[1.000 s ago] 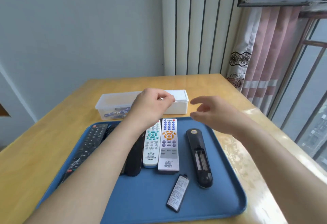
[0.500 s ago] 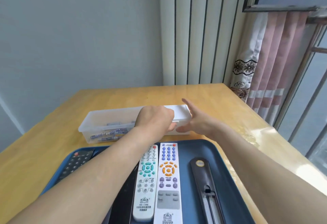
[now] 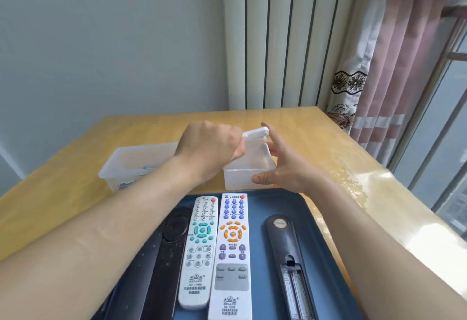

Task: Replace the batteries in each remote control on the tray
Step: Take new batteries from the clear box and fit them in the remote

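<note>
A translucent plastic box (image 3: 131,163) stands on the table just behind the blue tray (image 3: 260,208), with batteries (image 3: 126,184) showing through its left end. My left hand (image 3: 209,146) grips the white lid (image 3: 255,134) and holds it tilted up above the box's right end. My right hand (image 3: 280,168) holds that right end, thumb on the front wall. On the tray lie a white remote with teal buttons (image 3: 199,251), a white remote with orange buttons (image 3: 232,256), a black remote (image 3: 290,266) face down with its battery bay uncovered, and dark remotes (image 3: 161,264) under my left forearm.
The wooden table (image 3: 328,158) has a glossy cover and ends at the right near a window and a pink curtain (image 3: 394,72). A grey wall and a ribbed white panel (image 3: 273,37) stand behind the table's far edge.
The view came closer to the box. My right hand reached forward and took hold of the box's right end. My left hand lifted the lid off that end.
</note>
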`<action>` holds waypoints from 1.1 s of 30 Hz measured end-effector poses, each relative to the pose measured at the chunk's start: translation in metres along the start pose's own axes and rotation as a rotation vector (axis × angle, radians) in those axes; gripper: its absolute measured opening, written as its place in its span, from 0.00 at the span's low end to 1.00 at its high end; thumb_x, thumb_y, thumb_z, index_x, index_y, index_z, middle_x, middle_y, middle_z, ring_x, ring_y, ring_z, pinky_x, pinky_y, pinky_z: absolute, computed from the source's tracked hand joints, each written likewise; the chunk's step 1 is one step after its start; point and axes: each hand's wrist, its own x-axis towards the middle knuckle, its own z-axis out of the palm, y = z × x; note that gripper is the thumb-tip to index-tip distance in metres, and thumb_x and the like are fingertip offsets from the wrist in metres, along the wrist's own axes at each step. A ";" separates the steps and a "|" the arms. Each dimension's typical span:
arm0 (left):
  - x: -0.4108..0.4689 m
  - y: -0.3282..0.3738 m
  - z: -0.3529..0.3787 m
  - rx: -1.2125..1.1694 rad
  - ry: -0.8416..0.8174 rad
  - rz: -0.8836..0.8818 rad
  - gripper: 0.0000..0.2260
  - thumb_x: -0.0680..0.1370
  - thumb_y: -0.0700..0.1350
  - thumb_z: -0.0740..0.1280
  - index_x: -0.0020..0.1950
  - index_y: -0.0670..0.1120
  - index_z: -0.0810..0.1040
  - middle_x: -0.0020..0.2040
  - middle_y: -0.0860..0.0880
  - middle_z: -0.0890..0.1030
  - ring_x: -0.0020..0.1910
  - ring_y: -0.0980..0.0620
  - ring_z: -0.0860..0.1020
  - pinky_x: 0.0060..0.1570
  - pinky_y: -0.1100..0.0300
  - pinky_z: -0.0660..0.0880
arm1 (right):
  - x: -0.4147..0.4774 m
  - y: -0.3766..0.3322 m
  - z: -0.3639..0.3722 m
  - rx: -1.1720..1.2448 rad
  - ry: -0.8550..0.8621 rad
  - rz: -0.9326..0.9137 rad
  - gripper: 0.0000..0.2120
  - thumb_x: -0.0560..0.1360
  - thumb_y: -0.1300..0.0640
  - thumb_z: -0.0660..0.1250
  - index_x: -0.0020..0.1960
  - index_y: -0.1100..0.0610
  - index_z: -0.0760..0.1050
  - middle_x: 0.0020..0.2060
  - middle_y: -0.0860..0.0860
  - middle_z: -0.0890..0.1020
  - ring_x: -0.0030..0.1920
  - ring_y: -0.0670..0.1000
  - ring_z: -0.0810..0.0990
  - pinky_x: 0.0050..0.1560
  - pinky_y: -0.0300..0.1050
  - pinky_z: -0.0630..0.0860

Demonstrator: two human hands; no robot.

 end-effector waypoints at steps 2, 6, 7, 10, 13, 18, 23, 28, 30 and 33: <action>0.011 -0.004 -0.004 -0.059 -0.036 -0.086 0.15 0.80 0.51 0.55 0.40 0.47 0.77 0.34 0.46 0.81 0.31 0.40 0.78 0.26 0.63 0.56 | -0.002 0.001 -0.001 0.029 -0.017 -0.033 0.59 0.68 0.72 0.75 0.78 0.42 0.39 0.64 0.52 0.74 0.56 0.41 0.76 0.43 0.33 0.78; 0.035 -0.004 0.003 -0.222 -0.137 -0.334 0.13 0.83 0.51 0.54 0.64 0.49 0.70 0.50 0.42 0.82 0.47 0.36 0.78 0.37 0.55 0.66 | -0.005 0.005 -0.005 0.021 -0.034 -0.061 0.62 0.67 0.70 0.77 0.76 0.35 0.37 0.61 0.51 0.78 0.59 0.43 0.79 0.50 0.36 0.78; 0.039 -0.004 0.008 -0.271 -0.185 -0.399 0.14 0.83 0.50 0.54 0.68 0.50 0.67 0.53 0.41 0.82 0.49 0.36 0.78 0.39 0.54 0.67 | -0.006 0.005 -0.006 0.007 -0.030 -0.056 0.61 0.66 0.69 0.77 0.76 0.35 0.38 0.61 0.51 0.78 0.60 0.44 0.79 0.51 0.34 0.77; 0.046 -0.007 0.025 -0.538 -0.405 -0.609 0.18 0.82 0.45 0.55 0.72 0.48 0.61 0.58 0.41 0.78 0.50 0.40 0.76 0.44 0.54 0.70 | -0.007 0.003 -0.007 -0.119 -0.032 0.002 0.58 0.66 0.61 0.80 0.78 0.39 0.43 0.70 0.51 0.69 0.69 0.49 0.69 0.63 0.39 0.71; 0.045 -0.007 0.024 -0.944 -0.590 -0.739 0.17 0.79 0.38 0.57 0.67 0.47 0.68 0.51 0.44 0.76 0.40 0.47 0.72 0.34 0.59 0.68 | -0.004 0.000 -0.008 -0.217 -0.033 0.094 0.56 0.65 0.56 0.81 0.80 0.50 0.46 0.73 0.49 0.61 0.72 0.52 0.62 0.71 0.49 0.64; 0.035 0.016 0.008 -1.152 -0.808 -0.521 0.15 0.78 0.32 0.60 0.58 0.48 0.77 0.41 0.47 0.74 0.41 0.51 0.73 0.43 0.57 0.74 | -0.001 -0.004 -0.009 -0.281 -0.046 0.141 0.54 0.65 0.54 0.80 0.79 0.55 0.49 0.73 0.50 0.61 0.71 0.53 0.64 0.70 0.50 0.65; 0.030 0.025 0.012 -1.227 -0.706 -0.577 0.20 0.76 0.27 0.56 0.58 0.47 0.77 0.52 0.42 0.80 0.47 0.47 0.79 0.44 0.59 0.74 | 0.001 -0.001 -0.010 -0.271 -0.050 0.136 0.50 0.65 0.54 0.81 0.78 0.50 0.55 0.70 0.50 0.65 0.70 0.55 0.67 0.69 0.53 0.68; 0.012 -0.012 -0.011 -1.200 -0.391 -0.647 0.21 0.73 0.27 0.56 0.44 0.49 0.82 0.43 0.48 0.84 0.46 0.50 0.82 0.51 0.59 0.79 | -0.002 -0.005 -0.018 -0.375 -0.125 0.203 0.58 0.64 0.46 0.80 0.79 0.45 0.43 0.77 0.49 0.58 0.76 0.53 0.59 0.73 0.54 0.61; -0.006 -0.034 -0.027 -1.090 -0.391 -0.584 0.17 0.73 0.29 0.61 0.46 0.49 0.83 0.42 0.51 0.84 0.44 0.55 0.81 0.50 0.65 0.77 | -0.005 -0.015 -0.021 -0.544 -0.149 0.227 0.57 0.64 0.39 0.77 0.79 0.42 0.41 0.78 0.49 0.57 0.76 0.56 0.58 0.73 0.56 0.60; -0.040 -0.072 -0.041 -0.836 -0.503 -0.533 0.12 0.73 0.37 0.68 0.51 0.51 0.83 0.51 0.54 0.84 0.53 0.58 0.80 0.55 0.68 0.72 | -0.009 -0.041 -0.019 -0.764 -0.050 0.142 0.51 0.66 0.34 0.72 0.79 0.43 0.47 0.77 0.49 0.58 0.76 0.57 0.54 0.72 0.56 0.58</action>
